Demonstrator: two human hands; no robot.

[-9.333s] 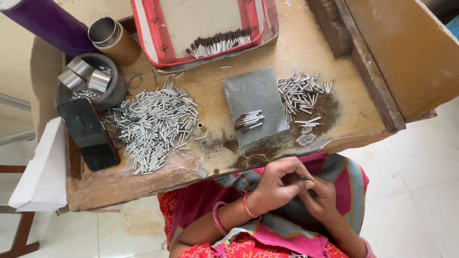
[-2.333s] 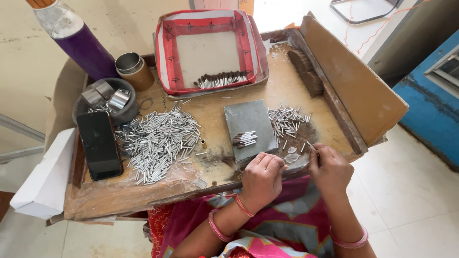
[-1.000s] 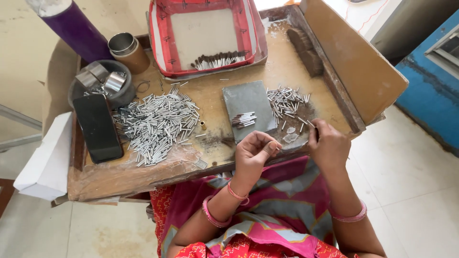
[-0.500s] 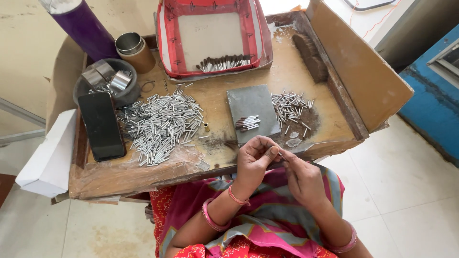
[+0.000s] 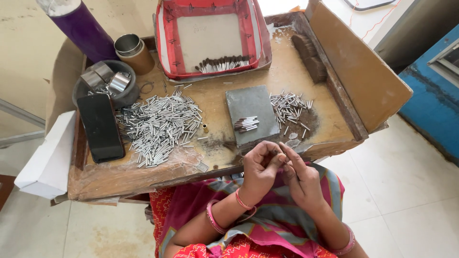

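Both hands are held together just off the near edge of the wooden work tray (image 5: 306, 71), above the lap. Left hand (image 5: 260, 167) is curled, fingertips bunched toward the right hand. Right hand (image 5: 301, 179) has fingers extended up and touching the left fingertips. A small thin tube (image 5: 281, 154) is pinched between the fingertips of both hands; it is mostly hidden, so its exact grip cannot be told. The tube is held clear of the tray surface, just below the grey slab (image 5: 252, 113).

A small bundle of filled tubes (image 5: 246, 123) is seen lying on the slab, just above the left hand. A smaller scatter of silver tubes (image 5: 289, 106) lies right of the slab on dark powder (image 5: 306, 119), near the right hand. The large pile of silver tubes (image 5: 160, 126) is spread left of the slab, well apart from both hands. A black phone (image 5: 100, 126) lies flat at the pile's left edge. A dark bowl (image 5: 103, 86) with metal pieces sits behind the phone, a tin cup (image 5: 131, 50) beside it, a purple bottle (image 5: 83, 26) further back. A red-rimmed tray (image 5: 210, 36) with a row of dark-tipped sticks (image 5: 222, 64) sits at the far side. A white box (image 5: 45, 157) is set left of the tray.
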